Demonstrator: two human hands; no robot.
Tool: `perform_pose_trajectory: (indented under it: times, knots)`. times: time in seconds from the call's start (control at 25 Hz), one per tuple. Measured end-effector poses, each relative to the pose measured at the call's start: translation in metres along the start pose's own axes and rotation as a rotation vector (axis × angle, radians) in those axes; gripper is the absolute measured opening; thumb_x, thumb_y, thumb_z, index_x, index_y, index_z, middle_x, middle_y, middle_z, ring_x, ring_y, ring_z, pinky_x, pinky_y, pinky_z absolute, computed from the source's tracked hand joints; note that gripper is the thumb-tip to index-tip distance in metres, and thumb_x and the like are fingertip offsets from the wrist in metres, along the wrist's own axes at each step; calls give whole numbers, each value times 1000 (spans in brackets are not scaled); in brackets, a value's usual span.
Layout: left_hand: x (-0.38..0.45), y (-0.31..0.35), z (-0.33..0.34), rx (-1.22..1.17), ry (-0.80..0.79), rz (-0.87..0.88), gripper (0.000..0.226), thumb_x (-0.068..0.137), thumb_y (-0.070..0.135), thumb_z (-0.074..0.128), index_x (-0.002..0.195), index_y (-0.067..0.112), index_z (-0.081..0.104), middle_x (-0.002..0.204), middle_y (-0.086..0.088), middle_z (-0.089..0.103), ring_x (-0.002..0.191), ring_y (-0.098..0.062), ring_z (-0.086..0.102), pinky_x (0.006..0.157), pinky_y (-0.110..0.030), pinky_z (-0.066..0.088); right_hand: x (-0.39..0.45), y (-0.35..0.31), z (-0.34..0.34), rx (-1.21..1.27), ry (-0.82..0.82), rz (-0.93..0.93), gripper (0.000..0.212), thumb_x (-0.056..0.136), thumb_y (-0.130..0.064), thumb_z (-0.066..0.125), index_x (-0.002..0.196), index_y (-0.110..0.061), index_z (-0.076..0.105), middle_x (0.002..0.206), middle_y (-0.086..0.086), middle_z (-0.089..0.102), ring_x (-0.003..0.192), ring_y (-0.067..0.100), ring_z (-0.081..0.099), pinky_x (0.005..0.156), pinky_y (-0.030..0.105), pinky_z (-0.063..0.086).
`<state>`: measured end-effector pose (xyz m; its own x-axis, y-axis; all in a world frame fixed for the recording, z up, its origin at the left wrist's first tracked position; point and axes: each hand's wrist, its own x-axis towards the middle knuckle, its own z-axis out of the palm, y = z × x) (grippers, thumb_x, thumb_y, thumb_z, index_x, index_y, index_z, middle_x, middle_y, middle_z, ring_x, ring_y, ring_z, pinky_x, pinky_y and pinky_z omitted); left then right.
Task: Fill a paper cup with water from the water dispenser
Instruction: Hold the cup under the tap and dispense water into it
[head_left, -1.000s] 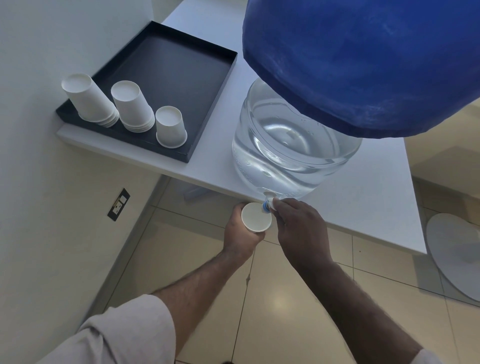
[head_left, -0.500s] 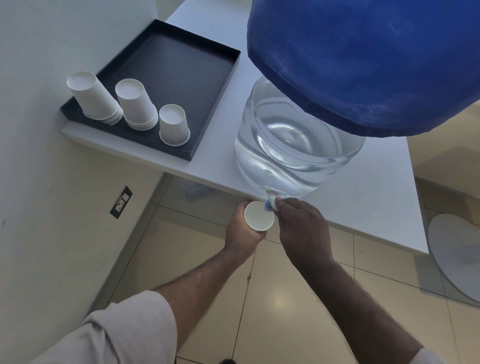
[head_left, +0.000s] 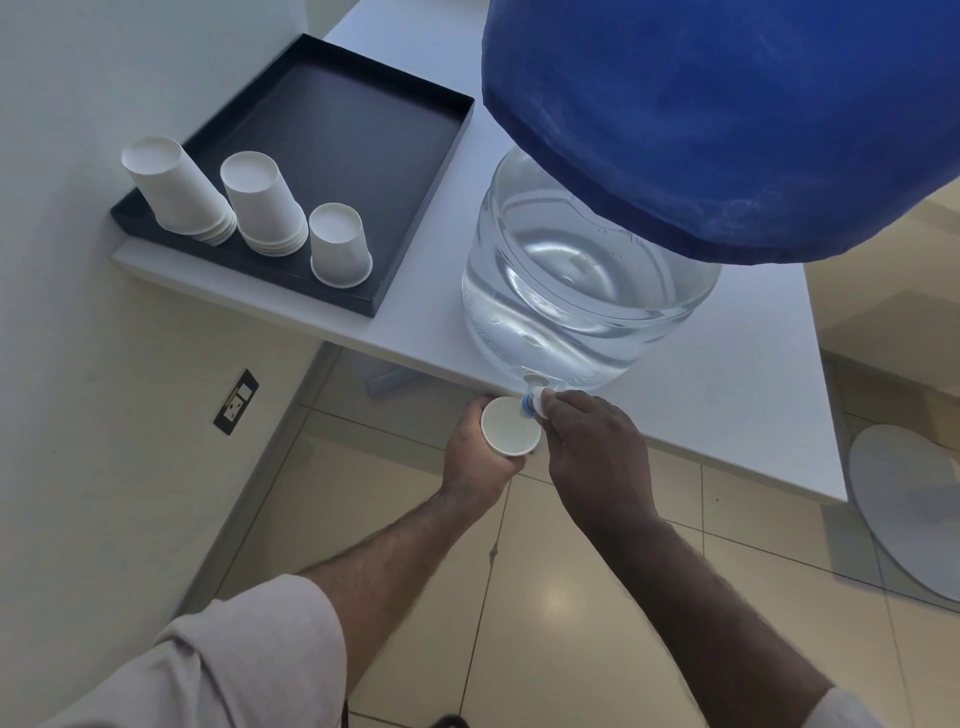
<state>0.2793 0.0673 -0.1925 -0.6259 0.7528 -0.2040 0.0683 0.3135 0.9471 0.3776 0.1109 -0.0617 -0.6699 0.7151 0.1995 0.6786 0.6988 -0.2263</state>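
A clear water jug (head_left: 582, 291) under a blue cloth cover (head_left: 727, 119) stands at the front edge of a white table (head_left: 727, 415). Its small white and blue tap (head_left: 532, 397) juts over the edge. My right hand (head_left: 592, 447) pinches the tap. Just left of and below the spout, my left hand (head_left: 478, 457) grips a white paper cup (head_left: 510, 425), mouth up. Whether water runs into the cup is too small to tell.
A black tray (head_left: 363, 135) on the table's left end holds upturned white paper cups: two stacks (head_left: 223, 197) and a single one (head_left: 340, 244). A wall with a socket (head_left: 236, 402) is at left. Tiled floor lies below, with a round grey base (head_left: 914, 509) at right.
Both hands hold their places at the tap and cup. Only the camera view has shifted slightly.
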Motion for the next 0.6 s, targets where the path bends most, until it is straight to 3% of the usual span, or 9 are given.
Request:
perform_pose_trajectory:
  times: [0.12,0.32,0.44,0.6]
  knots:
    - [-1,2,-1,2,4,-1,71,61,20,93,110,43,48,92,27,60,85,19,56,78,-18,55,-1,-1,-1,8,-3,12,19,90,-9,64,107,-5,71,92,5,73,80,31,64,71,32,46]
    - [1,1,1,-12,7,13,72,58,21,94,112,41,50,94,23,62,89,6,61,75,-12,52,-1,-1,0,2,-10,14,18,92,-11,62,106,-6,70,92,5,73,80,30,63,70,32,46]
    - [1,0,2,-27,17,21,72,57,21,94,115,36,53,99,17,65,93,-5,65,79,-21,55,-1,-2,-1,-7,-23,16,16,93,-11,60,104,-6,70,91,5,72,79,29,63,70,33,47]
    - [0,2,1,-21,14,23,73,58,23,95,112,41,49,96,23,62,91,5,61,81,-23,56,0,-3,-2,-4,-20,24,15,93,-11,58,100,-6,71,90,5,72,78,31,63,70,35,47]
